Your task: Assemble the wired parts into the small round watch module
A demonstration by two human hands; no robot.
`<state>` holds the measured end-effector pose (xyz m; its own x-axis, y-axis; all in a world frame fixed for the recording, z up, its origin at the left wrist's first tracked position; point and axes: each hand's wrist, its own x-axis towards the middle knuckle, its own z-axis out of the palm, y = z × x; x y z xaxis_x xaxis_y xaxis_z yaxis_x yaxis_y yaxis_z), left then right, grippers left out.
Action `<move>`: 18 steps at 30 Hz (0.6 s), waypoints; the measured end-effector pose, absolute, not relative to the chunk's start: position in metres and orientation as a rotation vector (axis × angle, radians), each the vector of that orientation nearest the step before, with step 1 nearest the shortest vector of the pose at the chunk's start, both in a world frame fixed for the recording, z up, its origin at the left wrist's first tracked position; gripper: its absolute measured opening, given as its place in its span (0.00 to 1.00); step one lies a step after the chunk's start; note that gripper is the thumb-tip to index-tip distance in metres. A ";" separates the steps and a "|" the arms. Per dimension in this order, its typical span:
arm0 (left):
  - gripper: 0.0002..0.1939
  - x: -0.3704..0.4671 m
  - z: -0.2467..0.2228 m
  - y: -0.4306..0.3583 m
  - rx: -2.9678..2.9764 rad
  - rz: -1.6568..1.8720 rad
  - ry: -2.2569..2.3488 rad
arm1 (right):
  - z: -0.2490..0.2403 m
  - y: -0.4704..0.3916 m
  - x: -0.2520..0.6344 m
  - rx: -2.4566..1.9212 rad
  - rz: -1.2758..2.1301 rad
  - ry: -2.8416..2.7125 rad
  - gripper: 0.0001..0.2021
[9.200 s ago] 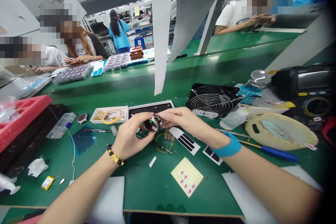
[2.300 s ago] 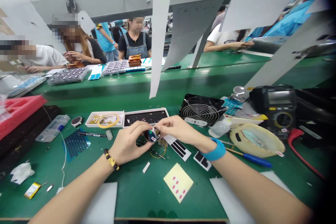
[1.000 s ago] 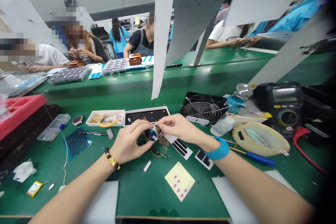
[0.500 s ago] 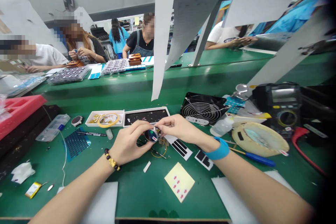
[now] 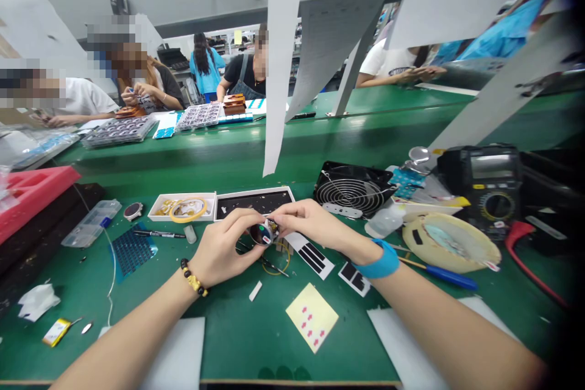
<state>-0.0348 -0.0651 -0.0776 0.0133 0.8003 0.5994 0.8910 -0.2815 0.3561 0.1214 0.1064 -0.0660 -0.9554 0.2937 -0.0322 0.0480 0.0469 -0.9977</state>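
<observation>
Near the middle of the bench, my left hand (image 5: 233, 241) grips a round watch case (image 5: 261, 233) by its rim, thumb below and fingers above. Its dark round face, with a green spot and a small red-and-white sticker, is tilted toward me. My right hand (image 5: 301, 219) pinches at the right edge of the case, where small inner parts show; what exactly its fingertips hold is too small to make out. Below the hands lie tweezers (image 5: 276, 268) and a thin yellow ring (image 5: 289, 259). Behind them stands a white tray with a black lining (image 5: 253, 202).
On the right are a black fan (image 5: 354, 186), a multimeter (image 5: 496, 189), a cream bowl (image 5: 450, 244) and a blue-handled screwdriver (image 5: 450, 277). Leftward lie a marker (image 5: 159, 233), another watch (image 5: 133, 211) and a battery (image 5: 57, 332). A yellow sticker sheet (image 5: 312, 318) lies in front. Co-workers sit across the bench.
The watch case has turned slightly in my fingers, showing more of its inner side on the right. Both hands stay almost in place.
</observation>
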 end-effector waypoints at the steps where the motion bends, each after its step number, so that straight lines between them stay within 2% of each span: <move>1: 0.22 -0.035 -0.077 -0.065 -2.146 -1.121 -1.798 | -0.066 0.106 0.122 -0.347 2.010 -2.145 0.17; 18: 0.23 -0.035 -0.076 -0.065 -2.143 -1.128 -1.802 | -0.072 0.109 0.122 -0.319 1.985 -2.167 0.17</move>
